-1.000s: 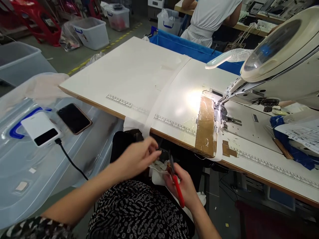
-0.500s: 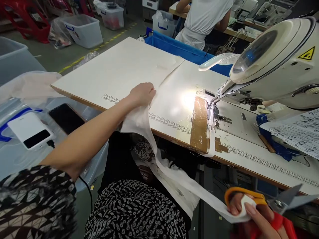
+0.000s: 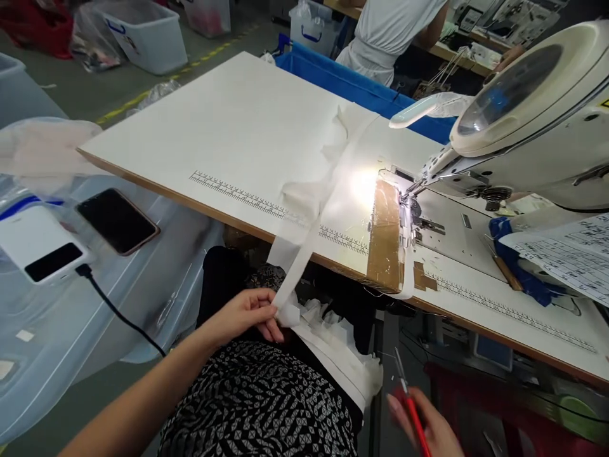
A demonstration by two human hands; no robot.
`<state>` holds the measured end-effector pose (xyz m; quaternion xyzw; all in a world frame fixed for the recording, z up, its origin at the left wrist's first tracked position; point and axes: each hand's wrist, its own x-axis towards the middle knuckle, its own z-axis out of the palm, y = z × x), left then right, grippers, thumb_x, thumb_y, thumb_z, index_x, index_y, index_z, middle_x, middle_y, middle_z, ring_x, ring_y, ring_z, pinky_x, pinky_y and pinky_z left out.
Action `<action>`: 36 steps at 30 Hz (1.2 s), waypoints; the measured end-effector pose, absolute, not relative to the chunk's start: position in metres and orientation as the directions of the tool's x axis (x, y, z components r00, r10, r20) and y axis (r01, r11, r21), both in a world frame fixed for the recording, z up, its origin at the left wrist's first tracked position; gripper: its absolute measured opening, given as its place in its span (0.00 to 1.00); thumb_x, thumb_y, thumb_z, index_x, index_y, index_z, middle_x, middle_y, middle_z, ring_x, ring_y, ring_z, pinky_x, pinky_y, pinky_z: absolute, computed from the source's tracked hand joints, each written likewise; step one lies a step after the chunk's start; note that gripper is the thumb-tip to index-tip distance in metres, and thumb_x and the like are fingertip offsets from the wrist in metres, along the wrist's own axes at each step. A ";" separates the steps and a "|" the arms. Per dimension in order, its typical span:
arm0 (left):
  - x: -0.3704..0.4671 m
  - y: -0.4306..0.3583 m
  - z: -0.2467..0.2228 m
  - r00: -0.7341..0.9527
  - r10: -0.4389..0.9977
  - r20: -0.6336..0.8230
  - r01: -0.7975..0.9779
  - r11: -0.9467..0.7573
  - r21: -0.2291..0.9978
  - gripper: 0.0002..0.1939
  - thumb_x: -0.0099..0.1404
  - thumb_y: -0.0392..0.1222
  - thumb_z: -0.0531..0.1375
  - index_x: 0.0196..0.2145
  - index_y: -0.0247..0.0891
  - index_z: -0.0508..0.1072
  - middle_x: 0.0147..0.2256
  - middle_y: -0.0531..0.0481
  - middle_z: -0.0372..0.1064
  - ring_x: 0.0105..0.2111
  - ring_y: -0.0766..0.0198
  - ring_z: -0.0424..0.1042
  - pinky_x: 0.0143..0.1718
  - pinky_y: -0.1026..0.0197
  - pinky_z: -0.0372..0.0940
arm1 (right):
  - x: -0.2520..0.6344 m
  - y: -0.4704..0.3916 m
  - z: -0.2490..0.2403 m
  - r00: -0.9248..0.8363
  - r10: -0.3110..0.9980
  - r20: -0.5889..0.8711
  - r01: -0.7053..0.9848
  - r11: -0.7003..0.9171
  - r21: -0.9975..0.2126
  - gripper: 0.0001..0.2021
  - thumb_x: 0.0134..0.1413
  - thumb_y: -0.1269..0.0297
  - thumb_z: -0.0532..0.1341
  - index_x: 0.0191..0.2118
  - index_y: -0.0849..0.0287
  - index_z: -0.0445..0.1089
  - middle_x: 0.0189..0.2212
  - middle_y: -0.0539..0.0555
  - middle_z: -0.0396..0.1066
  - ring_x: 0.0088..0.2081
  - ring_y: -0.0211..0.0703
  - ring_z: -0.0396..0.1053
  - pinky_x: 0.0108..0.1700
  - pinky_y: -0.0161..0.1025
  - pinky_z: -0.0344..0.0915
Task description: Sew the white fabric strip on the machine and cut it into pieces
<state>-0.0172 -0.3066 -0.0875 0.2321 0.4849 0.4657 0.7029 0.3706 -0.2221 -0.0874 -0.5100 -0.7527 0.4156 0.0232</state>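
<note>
My left hand pinches the near end of a white fabric strip above my lap. From there the strip runs up over the table edge and lies loosely along the tabletop. In my right hand, at the lower right, are scissors with a red handle, seen nearly edge-on with their blades pointing up and away. They are apart from the strip. More white fabric is heaped on my lap, beside my left hand.
A sewing machine stands on the right of the white table, its lamp lit. Cardboard is taped beside the needle. At left, a phone and a white power bank lie on a plastic bin. Another person is behind.
My left hand has come down from the tabletop to my lap, leaving the strip spread across the table. My right hand has moved left and turned the scissors, and no longer holds the strip.
</note>
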 end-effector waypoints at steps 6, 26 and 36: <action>-0.002 -0.318 -0.079 0.087 0.873 -0.480 -0.465 0.462 0.755 0.22 0.60 0.59 0.63 0.34 0.34 0.67 0.26 0.44 0.77 0.29 0.58 0.79 0.31 0.63 0.70 | 0.254 -0.211 -0.068 -0.820 0.360 -0.445 0.525 0.163 -0.836 0.18 0.63 0.45 0.52 0.29 0.54 0.58 0.26 0.49 0.62 0.26 0.40 0.62 0.30 0.38 0.63; -0.003 -0.318 -0.077 -0.015 0.855 -0.518 -0.461 0.454 0.762 0.23 0.58 0.59 0.65 0.29 0.33 0.70 0.23 0.44 0.77 0.25 0.59 0.78 0.28 0.65 0.68 | 0.193 -0.180 -0.062 -0.865 0.284 -0.413 0.493 0.631 -0.599 0.24 0.59 0.42 0.56 0.25 0.54 0.49 0.20 0.43 0.53 0.22 0.35 0.50 0.24 0.34 0.44; -0.005 -0.319 -0.079 -0.008 0.861 -0.509 -0.445 0.453 0.772 0.22 0.58 0.57 0.65 0.31 0.31 0.72 0.24 0.44 0.77 0.25 0.62 0.77 0.29 0.66 0.69 | 0.192 -0.186 -0.065 -0.850 0.358 -0.386 0.525 0.627 -0.575 0.25 0.58 0.39 0.53 0.24 0.54 0.50 0.21 0.46 0.58 0.22 0.36 0.53 0.26 0.34 0.47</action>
